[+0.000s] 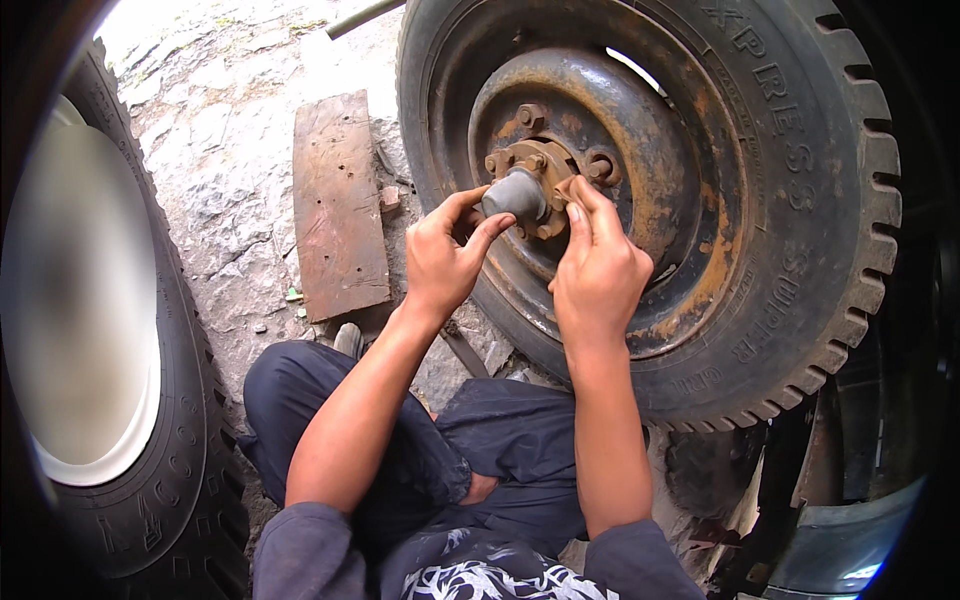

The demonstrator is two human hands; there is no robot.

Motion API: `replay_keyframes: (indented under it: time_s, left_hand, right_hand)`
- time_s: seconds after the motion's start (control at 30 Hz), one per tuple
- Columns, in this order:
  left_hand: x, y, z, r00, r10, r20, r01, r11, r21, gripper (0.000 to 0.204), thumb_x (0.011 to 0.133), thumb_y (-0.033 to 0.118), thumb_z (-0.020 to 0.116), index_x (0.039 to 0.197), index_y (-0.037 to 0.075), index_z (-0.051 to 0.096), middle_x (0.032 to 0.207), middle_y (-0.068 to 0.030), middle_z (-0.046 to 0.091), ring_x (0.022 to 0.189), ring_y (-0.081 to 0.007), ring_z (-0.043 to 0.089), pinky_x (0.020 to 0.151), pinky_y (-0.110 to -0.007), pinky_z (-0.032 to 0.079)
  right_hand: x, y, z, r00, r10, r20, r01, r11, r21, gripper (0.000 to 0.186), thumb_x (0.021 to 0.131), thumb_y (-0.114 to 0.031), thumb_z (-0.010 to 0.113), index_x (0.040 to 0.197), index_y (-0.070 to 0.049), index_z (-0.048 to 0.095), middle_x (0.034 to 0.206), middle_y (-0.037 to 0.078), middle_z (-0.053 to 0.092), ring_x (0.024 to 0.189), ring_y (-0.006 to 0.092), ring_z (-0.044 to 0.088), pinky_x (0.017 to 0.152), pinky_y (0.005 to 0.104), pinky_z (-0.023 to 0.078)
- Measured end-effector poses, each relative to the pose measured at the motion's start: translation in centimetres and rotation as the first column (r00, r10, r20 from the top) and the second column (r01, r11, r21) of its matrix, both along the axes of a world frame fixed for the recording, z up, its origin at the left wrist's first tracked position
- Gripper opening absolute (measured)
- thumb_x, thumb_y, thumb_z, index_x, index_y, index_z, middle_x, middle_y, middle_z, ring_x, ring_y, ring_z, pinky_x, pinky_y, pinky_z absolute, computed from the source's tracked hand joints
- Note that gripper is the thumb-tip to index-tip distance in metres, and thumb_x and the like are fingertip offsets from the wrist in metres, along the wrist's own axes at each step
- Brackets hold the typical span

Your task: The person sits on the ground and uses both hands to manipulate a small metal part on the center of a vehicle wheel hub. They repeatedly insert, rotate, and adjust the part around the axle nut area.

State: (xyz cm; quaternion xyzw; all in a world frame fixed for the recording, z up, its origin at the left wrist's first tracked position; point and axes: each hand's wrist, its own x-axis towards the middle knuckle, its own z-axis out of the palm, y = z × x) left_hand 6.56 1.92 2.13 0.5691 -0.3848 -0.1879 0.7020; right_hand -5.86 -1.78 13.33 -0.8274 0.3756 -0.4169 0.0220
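A large tyre [800,200] on a rusty dark steel rim [675,230] stands in front of me, its hub flange [530,152] ringed with rusty bolts. My left hand [445,255] grips the grey cylindrical hub cap [510,198] at the centre, thumb across its lower side. Just right of the cap, my right hand [600,260] pinches at the flange; whatever lies between its fingertips is too small and hidden to name.
A worn brown plank [340,210] lies on rough pale ground [210,170] left of the wheel. Another tyre [140,510] with a white rim stands at the left. My bent legs [310,390] are below. Dark metal parts [850,510] fill the lower right.
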Motion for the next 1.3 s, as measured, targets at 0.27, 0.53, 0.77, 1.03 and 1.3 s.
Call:
replay_keyframes:
  time_s: [0.27, 0.53, 0.77, 1.03, 1.3]
  left_hand:
    - [-0.8, -0.7, -0.1, 0.999, 0.003, -0.04, -0.004, 1.0, -0.026, 0.045, 0.091, 0.028, 0.091, 0.122, -0.001, 0.078, 0.08, -0.0146, 0.076, 0.07, -0.0169, 0.072, 0.067, -0.033, 0.056]
    - [-0.3, -0.3, 0.0, 0.993, 0.056, 0.103, -0.05, 0.997, -0.064, 0.046, 0.092, 0.028, 0.09, 0.123, -0.002, 0.076, 0.085, -0.0179, 0.077, 0.073, -0.023, 0.076, 0.068, -0.035, 0.058]
    - [0.1, -0.4, -0.2, 0.986, 0.058, 0.154, -0.051, 0.998, -0.048, 0.045, 0.091, 0.028, 0.09, 0.122, -0.001, 0.076, 0.086, -0.0185, 0.078, 0.075, -0.0266, 0.077, 0.07, -0.037, 0.059]
    - [-0.5, -0.3, 0.0, 0.993, 0.044, 0.114, -0.039, 0.998, -0.048, 0.045, 0.091, 0.029, 0.09, 0.122, -0.001, 0.076, 0.083, -0.0172, 0.077, 0.072, -0.0255, 0.076, 0.069, -0.037, 0.058]
    - [0.2, -0.1, -0.1, 0.991, 0.035, 0.131, -0.031, 0.999, -0.039, 0.044, 0.091, 0.028, 0.09, 0.122, 0.0, 0.077, 0.081, -0.0159, 0.076, 0.07, -0.0244, 0.075, 0.067, -0.036, 0.057]
  right_hand:
    - [1.8, -2.2, 1.2, 0.996, -0.01, -0.084, 0.014, 0.999, 0.048, 0.023, 0.102, -0.002, 0.068, 0.124, 0.002, 0.074, 0.102, 0.026, 0.078, 0.095, 0.0413, 0.078, 0.078, 0.0481, 0.061]
    - [-0.2, -0.1, -0.2, 0.999, -0.032, -0.015, 0.033, 0.993, 0.109, 0.027, 0.102, -0.001, 0.068, 0.128, 0.003, 0.073, 0.109, 0.026, 0.079, 0.102, 0.0393, 0.079, 0.081, 0.0462, 0.062]
    - [1.2, -1.6, 0.9, 0.999, -0.003, -0.041, 0.007, 0.995, 0.098, 0.024, 0.103, -0.003, 0.068, 0.125, 0.003, 0.074, 0.107, 0.026, 0.079, 0.1, 0.0392, 0.079, 0.081, 0.0458, 0.062]
    - [1.2, -1.5, 0.8, 0.998, -0.045, -0.041, 0.05, 0.991, 0.123, 0.025, 0.101, -0.001, 0.068, 0.125, 0.004, 0.074, 0.108, 0.025, 0.079, 0.101, 0.0385, 0.079, 0.082, 0.0454, 0.063]
    - [-0.5, -0.2, -0.4, 1.0, -0.012, -0.021, 0.011, 1.0, -0.022, 0.029, 0.1, 0.003, 0.068, 0.128, 0.003, 0.074, 0.11, 0.026, 0.079, 0.102, 0.0382, 0.079, 0.083, 0.0444, 0.063]
